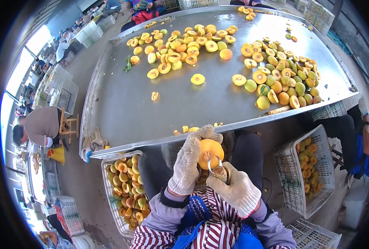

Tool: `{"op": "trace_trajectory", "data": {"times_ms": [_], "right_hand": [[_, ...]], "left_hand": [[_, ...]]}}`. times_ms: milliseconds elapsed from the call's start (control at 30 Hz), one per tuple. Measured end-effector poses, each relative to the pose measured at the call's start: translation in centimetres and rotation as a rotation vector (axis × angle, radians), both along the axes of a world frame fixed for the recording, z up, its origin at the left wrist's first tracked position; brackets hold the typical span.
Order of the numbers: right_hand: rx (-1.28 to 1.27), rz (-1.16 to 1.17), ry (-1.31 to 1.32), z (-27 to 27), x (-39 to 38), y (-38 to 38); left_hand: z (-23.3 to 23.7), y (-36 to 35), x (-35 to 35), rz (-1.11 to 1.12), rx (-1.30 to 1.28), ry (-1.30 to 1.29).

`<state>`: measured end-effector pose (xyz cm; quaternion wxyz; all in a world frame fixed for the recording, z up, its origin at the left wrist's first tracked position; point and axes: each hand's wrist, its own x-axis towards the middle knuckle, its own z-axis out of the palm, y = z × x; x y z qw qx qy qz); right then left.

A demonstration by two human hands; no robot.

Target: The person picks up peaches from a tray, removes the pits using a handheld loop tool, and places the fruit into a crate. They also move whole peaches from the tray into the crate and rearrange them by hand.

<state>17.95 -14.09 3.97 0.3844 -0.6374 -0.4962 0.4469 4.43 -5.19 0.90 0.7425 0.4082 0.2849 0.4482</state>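
"Head camera: what are we holding?"

"Our left hand [184,168] has its fingers [191,149] curled around an orange fruit [210,150], on our side of the bench [122,114]; our right hand [237,190] is clenched on a ring tool [220,172] at the fruit's side."

"What could go wrong?"

"If we pressed too hard, the tool might skid off the skin into our left fingers (knitted gloves [183,176] look thin cover); too light a hold could drop the fruit."

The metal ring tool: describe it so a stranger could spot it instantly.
Find the big metal table, then the gloved right hand below its near edge. That hand holds the tool, its thin silver loop against a yellow-orange fruit. Unlike the fruit, it's an open metal ring.
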Motion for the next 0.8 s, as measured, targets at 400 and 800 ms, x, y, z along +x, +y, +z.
{"op": "trace_trajectory", "data": {"times_ms": [400, 800], "right_hand": [[-0.032, 0.108, 0.044, -0.8, -0.4, -0.2], [-0.525, 0.270, 0.774, -0.3, 0.9, -0.2]], "left_hand": [[0.2, -1.7, 0.1, 0.072, 0.292, 0.043], [3.0, -0.5, -0.8, -0.023, 0.394, 0.453]]}}
